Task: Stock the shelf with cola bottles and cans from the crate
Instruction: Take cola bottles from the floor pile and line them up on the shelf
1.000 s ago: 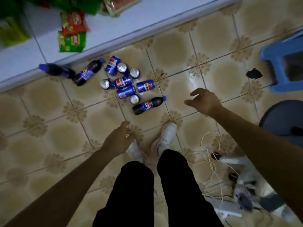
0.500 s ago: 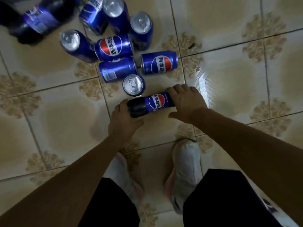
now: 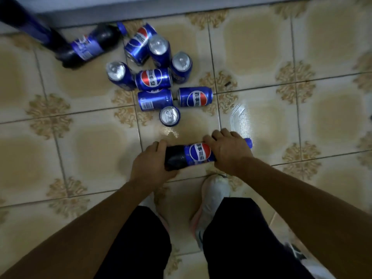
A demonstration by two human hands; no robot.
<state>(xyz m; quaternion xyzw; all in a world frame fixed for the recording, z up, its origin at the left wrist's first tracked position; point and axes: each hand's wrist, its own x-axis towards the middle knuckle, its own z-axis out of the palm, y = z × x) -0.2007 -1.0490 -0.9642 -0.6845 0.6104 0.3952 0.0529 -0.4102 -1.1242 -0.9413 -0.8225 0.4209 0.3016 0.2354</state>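
While the small cola bottle (image 3: 199, 152) is held lengthwise between both hands, its dark base end is clasped by the left hand (image 3: 150, 168). Its neck end is wrapped by the curled fingers of the right hand (image 3: 227, 152), so that only the blue cap (image 3: 248, 142) shows past the knuckles.

Compared with half a second ago, the bottle has been drawn back from the pile. Then it lay just beside the upright can (image 3: 169, 115); now a strip of bare tiled floor (image 3: 261, 109) is seen between that can and the grip. A second ago both hands were empty and held apart above the floor. Whether the bottle has been lifted clear of the tiles cannot be told from this view.

Beyond the grip, the remaining cans are left in a loose cluster, some standing and some on their sides, among them a toppled can (image 3: 195, 96) just past the upright one. Farther off, a second cola bottle (image 3: 88, 47) lies on its side near a grey ledge (image 3: 141, 9), and no crate is seen.

The pick-up of the first item is judged to be secured. The carry to the shelf is not yet made, and nearly all the stock is left to be moved.
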